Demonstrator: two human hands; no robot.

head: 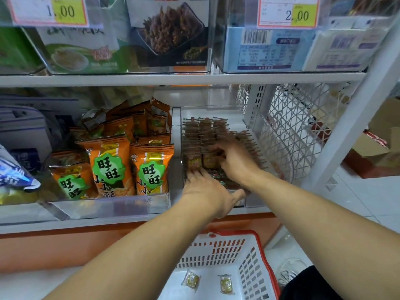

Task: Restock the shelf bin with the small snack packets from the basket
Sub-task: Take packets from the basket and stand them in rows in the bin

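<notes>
both hands (218,176) are motion-blurred, fingertips buried among packets (199,135), their grip unclear

Both hands reach into the clear shelf bin (218,112) at 12 o'clock: left hand (207,193) and right hand (236,161) rest on rows of small snack packets (205,131); two packets (191,280) lie in the basket (257,252) at 6 o'clock.

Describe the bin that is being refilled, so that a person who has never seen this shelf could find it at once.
Start at the lower shelf, above the red and white basket. To the right of the tall orange snack bags stands a clear bin, with both hands in it. Unlike its neighbours, it holds neat rows of small brown packets.
</notes>
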